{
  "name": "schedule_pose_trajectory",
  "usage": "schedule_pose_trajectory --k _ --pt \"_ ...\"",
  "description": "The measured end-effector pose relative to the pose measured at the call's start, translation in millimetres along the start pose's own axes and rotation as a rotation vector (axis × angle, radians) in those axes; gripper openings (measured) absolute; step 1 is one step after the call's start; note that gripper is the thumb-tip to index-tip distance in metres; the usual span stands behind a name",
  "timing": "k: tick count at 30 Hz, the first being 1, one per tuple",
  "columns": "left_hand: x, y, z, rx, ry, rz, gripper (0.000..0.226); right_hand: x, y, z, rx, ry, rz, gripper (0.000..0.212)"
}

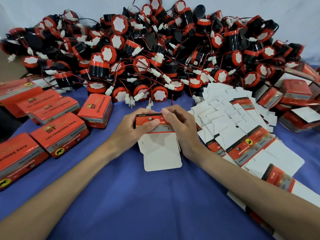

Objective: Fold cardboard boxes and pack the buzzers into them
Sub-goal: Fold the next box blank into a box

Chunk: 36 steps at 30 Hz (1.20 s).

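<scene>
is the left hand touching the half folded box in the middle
Touching. The head view shows the left hand gripping the half folded box, its thumb pressed flat on the red printed panel.

Many buzzers (155, 54) are piled in a big heap at the back of the blue bench (155, 196). They are round, black and red, with white tops, thin wires and white plugs. In the middle, a half-folded box (161, 149) is gripped at its red printed part by the left hand (136, 125) and the right hand (180, 125). Its white flaps hang open toward the near side. On the right, flat boxes (225, 122) are spread out, mostly white side up. On the left, closed red boxes (58, 135) are set in rows.
</scene>
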State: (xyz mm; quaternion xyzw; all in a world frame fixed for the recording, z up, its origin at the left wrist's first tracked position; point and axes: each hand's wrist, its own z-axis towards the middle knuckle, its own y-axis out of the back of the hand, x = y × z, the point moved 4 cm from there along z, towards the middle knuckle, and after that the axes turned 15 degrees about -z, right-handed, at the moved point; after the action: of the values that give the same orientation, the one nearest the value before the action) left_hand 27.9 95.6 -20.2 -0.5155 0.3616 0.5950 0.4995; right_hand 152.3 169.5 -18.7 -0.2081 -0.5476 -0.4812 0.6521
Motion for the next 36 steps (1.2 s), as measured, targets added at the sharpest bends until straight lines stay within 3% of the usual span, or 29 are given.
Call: schedule_pose_trajectory --k 11,31,36 --pt "-0.7 2.7 0.1 -0.064 -0.028 0.034 0.037 -1.1 2.1 0.4 0.002 0.027 0.004 0.018" --pt "-3.2 8.3 -0.8 -0.118 -0.090 -0.020 0.030 2.5 -2.0 -1.1 0.077 0.071 -0.010 0.025" --pt "-1.6 8.5 -0.6 -0.099 -0.076 -0.037 0.020 3.5 -2.6 -2.1 0.072 0.079 -0.012 0.025"
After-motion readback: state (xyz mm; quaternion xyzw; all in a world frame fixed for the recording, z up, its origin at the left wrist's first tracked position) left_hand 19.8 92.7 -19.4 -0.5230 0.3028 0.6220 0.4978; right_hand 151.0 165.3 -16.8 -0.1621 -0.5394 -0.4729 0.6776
